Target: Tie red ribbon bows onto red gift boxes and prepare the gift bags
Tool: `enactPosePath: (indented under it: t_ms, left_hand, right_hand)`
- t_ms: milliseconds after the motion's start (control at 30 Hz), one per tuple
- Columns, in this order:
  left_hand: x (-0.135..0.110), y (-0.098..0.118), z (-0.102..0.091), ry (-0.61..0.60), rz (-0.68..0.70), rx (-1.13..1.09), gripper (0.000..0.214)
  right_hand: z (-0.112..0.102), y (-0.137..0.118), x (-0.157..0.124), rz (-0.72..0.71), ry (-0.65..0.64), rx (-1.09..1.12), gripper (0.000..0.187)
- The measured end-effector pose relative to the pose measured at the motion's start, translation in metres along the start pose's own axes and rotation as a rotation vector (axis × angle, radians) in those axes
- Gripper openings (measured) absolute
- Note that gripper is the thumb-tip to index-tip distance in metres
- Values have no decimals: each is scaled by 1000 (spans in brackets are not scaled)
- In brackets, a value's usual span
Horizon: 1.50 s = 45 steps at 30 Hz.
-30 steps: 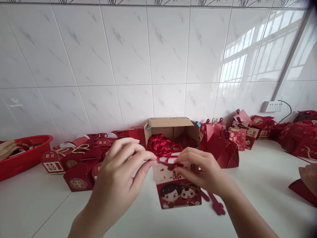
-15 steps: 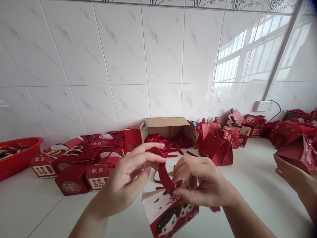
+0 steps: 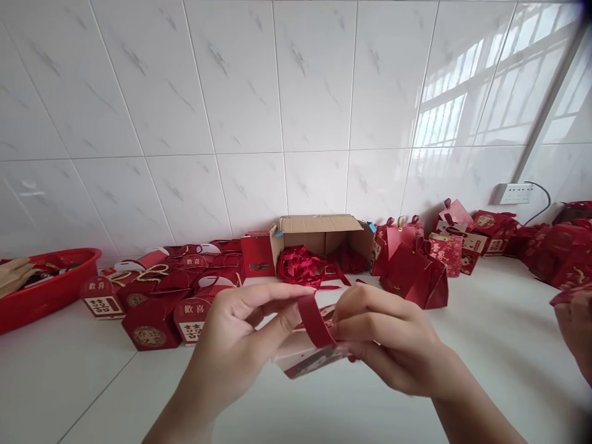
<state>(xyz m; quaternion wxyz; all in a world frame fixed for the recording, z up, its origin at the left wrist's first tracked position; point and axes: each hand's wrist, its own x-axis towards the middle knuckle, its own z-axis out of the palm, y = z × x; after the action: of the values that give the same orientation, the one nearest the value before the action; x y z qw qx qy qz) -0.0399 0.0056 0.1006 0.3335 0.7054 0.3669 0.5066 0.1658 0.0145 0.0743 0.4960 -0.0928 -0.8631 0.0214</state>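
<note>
A small red-and-white gift box (image 3: 303, 364) with a printed cartoon hangs between my hands over the table, tilted and partly blurred. A wide dark red ribbon (image 3: 316, 324) arches above its top. My left hand (image 3: 259, 336) pinches the far end of this ribbon between thumb and fingers. At the box's upper right side, my right hand (image 3: 393, 339) is closed on the box top near the ribbon's lower end. Its fingers hide the exact grip there.
Finished-looking red boxes (image 3: 152, 324) crowd the left, beside a red basin (image 3: 83, 271) with another person's hand (image 3: 16, 274) over it. A cardboard carton (image 3: 324, 223) of red ribbons stands behind. Red bags (image 3: 409, 271) are at the right, and another person's hand (image 3: 578, 327) at the far right edge.
The gift box has been raised and tipped, so its printed front is now foreshortened. Both hands keep hold. A person's hand has appeared over the basin; the one at right has shifted outward.
</note>
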Motion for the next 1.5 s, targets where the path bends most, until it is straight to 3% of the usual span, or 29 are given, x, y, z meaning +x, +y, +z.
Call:
enactPosePath:
  t_ms: [200, 400, 667, 1133, 1333, 1500]
  left_hand:
    - [-7, 13, 6, -57, -160, -204, 10]
    - [-9, 11, 5, -113, -3, -220, 15]
    - [-9, 14, 6, -81, 48, -248, 14]
    - [-13, 4, 12, -15, 225, -23, 34]
    - [-13, 2, 13, -35, 245, 24, 26]
    - [-12, 0, 8, -46, 272, 68, 24]
  right_hand:
    - [2, -1, 1, -66, 40, -73, 32]
    - [4, -3, 1, -94, 53, -123, 28]
    - [2, -4, 3, -100, 54, -157, 26]
    - [3, 2, 1, -86, 47, -183, 25]
    - [6, 8, -2, -9, 119, -139, 19]
    - [8, 11, -3, 161, 197, -106, 21]
